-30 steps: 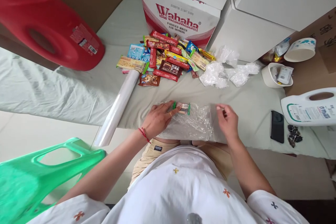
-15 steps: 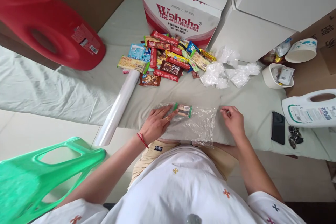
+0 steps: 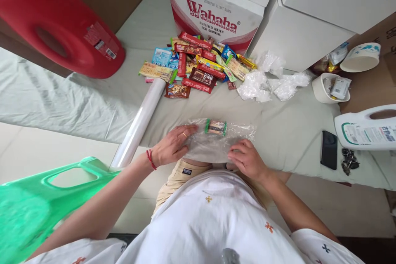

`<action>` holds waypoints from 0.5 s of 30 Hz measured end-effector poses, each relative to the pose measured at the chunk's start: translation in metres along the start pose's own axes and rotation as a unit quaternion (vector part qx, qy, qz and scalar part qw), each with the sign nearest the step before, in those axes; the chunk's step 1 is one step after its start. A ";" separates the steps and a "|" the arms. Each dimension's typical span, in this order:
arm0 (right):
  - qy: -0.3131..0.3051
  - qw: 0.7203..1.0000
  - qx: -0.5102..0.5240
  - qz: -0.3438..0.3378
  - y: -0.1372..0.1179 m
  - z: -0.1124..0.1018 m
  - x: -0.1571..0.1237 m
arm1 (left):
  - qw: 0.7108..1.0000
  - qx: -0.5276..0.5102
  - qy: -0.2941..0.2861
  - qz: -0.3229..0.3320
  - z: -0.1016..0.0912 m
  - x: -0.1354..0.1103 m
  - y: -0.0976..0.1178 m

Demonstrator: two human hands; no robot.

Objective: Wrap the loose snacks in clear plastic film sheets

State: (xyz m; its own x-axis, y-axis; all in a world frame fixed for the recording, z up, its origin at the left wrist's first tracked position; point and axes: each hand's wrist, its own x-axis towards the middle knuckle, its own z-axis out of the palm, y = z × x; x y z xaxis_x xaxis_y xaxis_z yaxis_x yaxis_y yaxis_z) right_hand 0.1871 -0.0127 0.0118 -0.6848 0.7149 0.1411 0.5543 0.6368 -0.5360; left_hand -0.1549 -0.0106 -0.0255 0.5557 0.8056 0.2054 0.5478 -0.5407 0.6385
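Observation:
A small snack packet [image 3: 215, 127] with green ends lies on a sheet of clear plastic film [image 3: 207, 146], which is spread over the cloth in front of me. My left hand [image 3: 173, 144] rests at the film's left edge, its fingers stretched over the film and the thumb apart from them. At the near right part of the film, my right hand [image 3: 247, 157] has its fingers bent and closed on the plastic; the exact pinch is partly hidden. Neither hand touches the snack packet. A roll of clear film [image 3: 139, 123] lies to the left of my left hand.
Behind the film, a heap of wrapped snacks [image 3: 201, 68] lies against the Wahaha carton [image 3: 213, 12]. Crumpled film bundles [image 3: 255, 86] sit to its right. A phone [image 3: 328, 149], keys [image 3: 349, 161] and a white bottle [image 3: 368, 128] are at right; a green stool [image 3: 77, 189] stands at left.
My left hand has slid left, off the snack packet. My right hand has moved left and nearer to me, onto the film, whose near right corner is drawn in.

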 end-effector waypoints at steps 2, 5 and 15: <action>0.003 0.998 0.060 0.021 0.002 -0.016 0.015 | 0.999 -0.007 -0.033 0.007 -0.009 0.001 -0.001; 0.017 0.994 0.092 0.057 0.001 -0.033 0.037 | 0.998 -0.005 -0.069 -0.001 -0.018 0.005 0.002; 0.012 0.977 0.144 0.156 0.006 -0.037 0.070 | 0.997 -0.015 0.040 -0.057 0.004 0.012 0.000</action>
State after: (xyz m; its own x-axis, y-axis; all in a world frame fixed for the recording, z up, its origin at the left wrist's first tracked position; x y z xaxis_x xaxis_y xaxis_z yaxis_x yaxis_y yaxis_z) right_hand 0.1607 0.0519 0.0493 -0.4897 0.8705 -0.0493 0.5760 0.2805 -0.7678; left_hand -0.1459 -0.0023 -0.0257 0.4390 0.8788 0.1872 0.5853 -0.4378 0.6825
